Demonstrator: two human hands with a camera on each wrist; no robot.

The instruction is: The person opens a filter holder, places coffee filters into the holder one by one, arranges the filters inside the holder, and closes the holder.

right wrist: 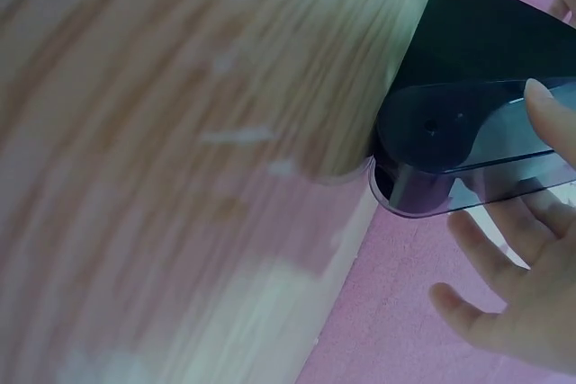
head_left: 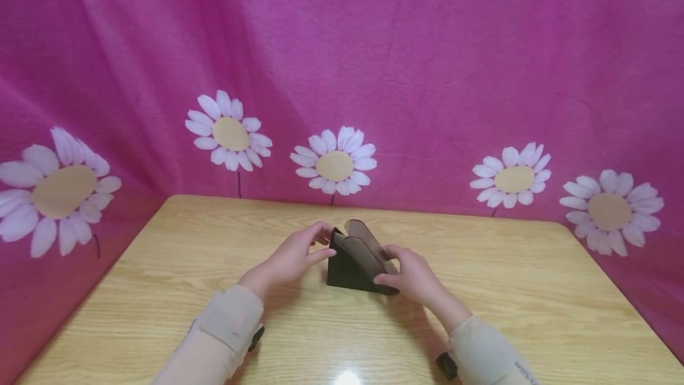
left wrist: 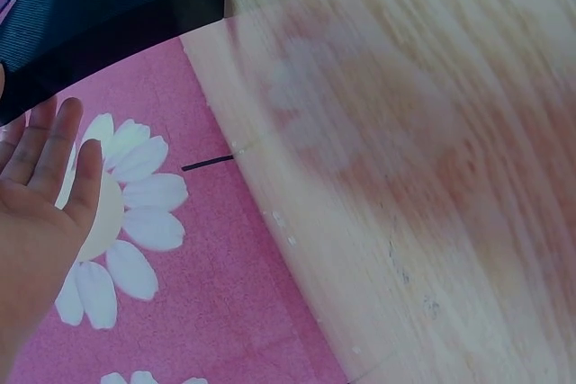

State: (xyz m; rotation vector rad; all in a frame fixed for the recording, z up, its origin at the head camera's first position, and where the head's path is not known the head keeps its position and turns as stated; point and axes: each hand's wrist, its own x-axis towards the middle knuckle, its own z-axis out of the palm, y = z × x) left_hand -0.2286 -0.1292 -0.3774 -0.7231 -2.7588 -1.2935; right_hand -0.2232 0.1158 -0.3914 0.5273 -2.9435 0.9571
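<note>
Both hands are at a black wedge-shaped case [head_left: 347, 269] with smoky see-through plates [head_left: 363, 242] that have rounded ends. It stands over the wooden table, its taller side to the left. My left hand [head_left: 294, 254] holds that upper left edge between thumb and fingers; in the left wrist view its fingers [left wrist: 54, 146] lie along the black ribbed body [left wrist: 108, 15]. My right hand [head_left: 408, 275] pinches the clear part at the lower right. In the right wrist view the right thumb [right wrist: 551, 119] presses one face of the clear part [right wrist: 513, 137], with fingers behind it. The case's exact kind cannot be told.
The light wooden table [head_left: 203, 242] reaches back to a pink cloth [head_left: 406, 76] with large white daisies. The cloth also hangs along the left and right sides. A bright light reflection [head_left: 347, 378] shows near the table's front.
</note>
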